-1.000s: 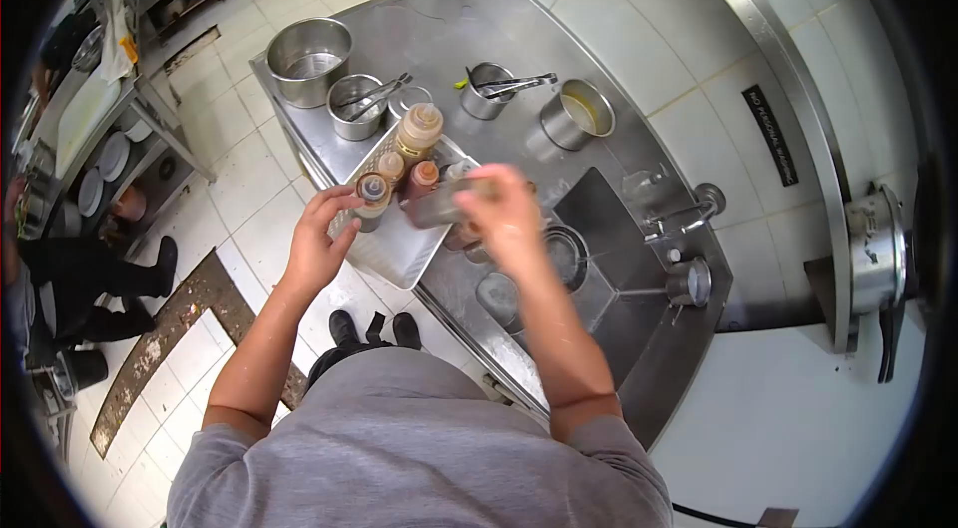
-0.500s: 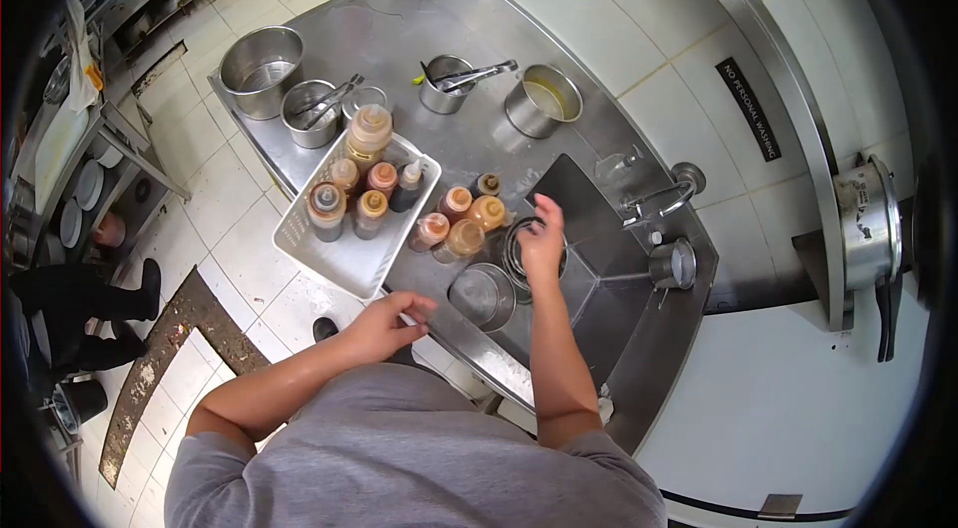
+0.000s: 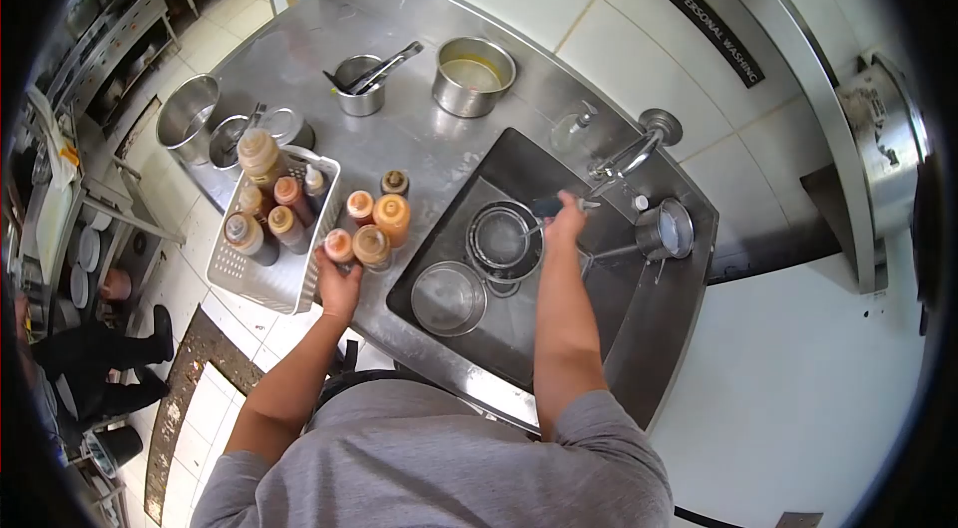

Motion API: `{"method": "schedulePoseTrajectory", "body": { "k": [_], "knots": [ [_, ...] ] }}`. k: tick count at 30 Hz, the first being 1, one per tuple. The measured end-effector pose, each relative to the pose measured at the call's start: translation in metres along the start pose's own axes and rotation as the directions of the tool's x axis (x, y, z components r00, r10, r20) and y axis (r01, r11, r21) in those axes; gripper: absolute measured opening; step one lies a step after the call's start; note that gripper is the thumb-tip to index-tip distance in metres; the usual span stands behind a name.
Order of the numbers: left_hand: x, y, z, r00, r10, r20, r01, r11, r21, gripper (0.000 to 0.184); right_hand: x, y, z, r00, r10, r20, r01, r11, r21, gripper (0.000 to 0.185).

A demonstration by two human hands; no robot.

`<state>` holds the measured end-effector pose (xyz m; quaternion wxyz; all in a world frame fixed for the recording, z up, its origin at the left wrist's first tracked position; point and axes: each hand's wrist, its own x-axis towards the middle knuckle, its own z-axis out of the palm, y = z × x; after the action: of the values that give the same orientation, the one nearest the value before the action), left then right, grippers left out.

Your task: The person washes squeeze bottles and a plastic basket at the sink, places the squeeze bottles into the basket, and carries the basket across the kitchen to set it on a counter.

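Observation:
My left hand (image 3: 339,286) is closed around the lower part of an orange-topped squeeze bottle (image 3: 338,245) at the sink's left edge. Beside it stand several other squeeze bottles (image 3: 391,218) with orange, tan and brown contents. Above the sink basin, just below the faucet (image 3: 631,157), my right hand (image 3: 566,219) is closed on a small dark item with a pale tip; its kind is unclear. Under that hand, a round metal bowl (image 3: 499,237) sits in the basin, with a round metal container (image 3: 449,298) nearer me.
A white perforated basket (image 3: 261,278) of squeeze bottles stands at the counter's left edge. Steel pots (image 3: 473,79) and a container with tongs (image 3: 360,94) stand behind. A handled pot (image 3: 664,229) rests right of the sink. Another person's dark-clothed legs (image 3: 100,353) show at left.
My left hand has moved from hanging near my body to the squeeze bottle. My right hand has shifted toward the faucet and now holds a dark item. The camera view has turned right.

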<state>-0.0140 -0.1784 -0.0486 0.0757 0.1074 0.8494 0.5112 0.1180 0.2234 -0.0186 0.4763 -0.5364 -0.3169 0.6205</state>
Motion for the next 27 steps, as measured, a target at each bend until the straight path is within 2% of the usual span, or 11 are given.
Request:
{"method": "schedulePoseTrajectory", "body": {
  "k": [3, 5, 6, 7, 9, 11, 13, 15, 17, 19, 27],
  "knots": [
    [-0.005, -0.005, -0.007, 0.999, 0.024, 0.039, -0.024, 1.000, 0.000, 0.059, 0.044, -0.015, -0.009, 0.992, 0.114, 0.052, -0.121, 0.980, 0.161, 0.034],
    [-0.024, 0.021, -0.021, 0.995, 0.054, 0.080, -0.048, 0.996, -0.069, 0.045, 0.054, -0.021, -0.016, 0.934, -0.033, 0.356, -0.002, 0.995, 0.096, 0.027],
    [-0.031, -0.002, -0.026, 0.984, 0.031, 0.174, -0.011, 0.993, -0.114, 0.046, 0.067, -0.010, -0.016, 0.914, -0.197, 0.354, 0.147, 0.976, 0.163, 0.022],
    [-0.042, 0.005, -0.035, 0.976, 0.167, 0.138, -0.150, 0.980, -0.127, 0.044, 0.069, -0.014, -0.016, 0.917, -0.198, 0.345, 0.144, 0.974, 0.177, 0.022],
    [-0.061, 0.030, -0.056, 0.919, 0.304, 0.252, -0.281, 0.952, -0.124, 0.043, 0.060, -0.034, -0.019, 0.945, 0.114, 0.305, -0.257, 0.836, 0.485, 0.018],
    [-0.073, 0.094, -0.054, 0.876, 0.286, 0.388, -0.161, 0.933, -0.323, 0.042, 0.048, -0.051, -0.021, 0.930, 0.174, 0.323, -0.344, 0.719, 0.603, 0.016],
    [-0.063, 0.135, -0.034, 0.746, 0.331, 0.578, -0.295, 0.942, -0.158, 0.037, 0.042, -0.059, -0.023, 0.906, 0.223, 0.359, -0.419, 0.584, 0.696, 0.015],
    [-0.055, 0.172, 0.013, 0.618, 0.130, 0.775, 0.122, 0.959, -0.258, 0.040, 0.039, -0.066, -0.029, 0.928, 0.172, 0.330, -0.372, 0.454, 0.810, 0.016],
    [-0.044, 0.170, 0.091, 0.574, 0.160, 0.803, 0.289, 0.878, -0.381, 0.038, 0.033, -0.082, -0.041, 0.946, 0.175, 0.273, -0.324, 0.492, 0.808, 0.014],
    [-0.037, 0.194, 0.160, 0.485, -0.015, 0.874, 0.575, 0.759, -0.306, 0.042, 0.047, -0.081, -0.061, 0.981, 0.005, 0.194, -0.150, 0.658, 0.738, 0.013],
    [0.017, 0.255, 0.335, 0.189, -0.097, 0.977, 0.718, 0.693, -0.070, 0.061, 0.003, -0.111, -0.152, 0.981, -0.192, 0.003, 0.186, 0.953, 0.241, 0.012]
  ]
}}
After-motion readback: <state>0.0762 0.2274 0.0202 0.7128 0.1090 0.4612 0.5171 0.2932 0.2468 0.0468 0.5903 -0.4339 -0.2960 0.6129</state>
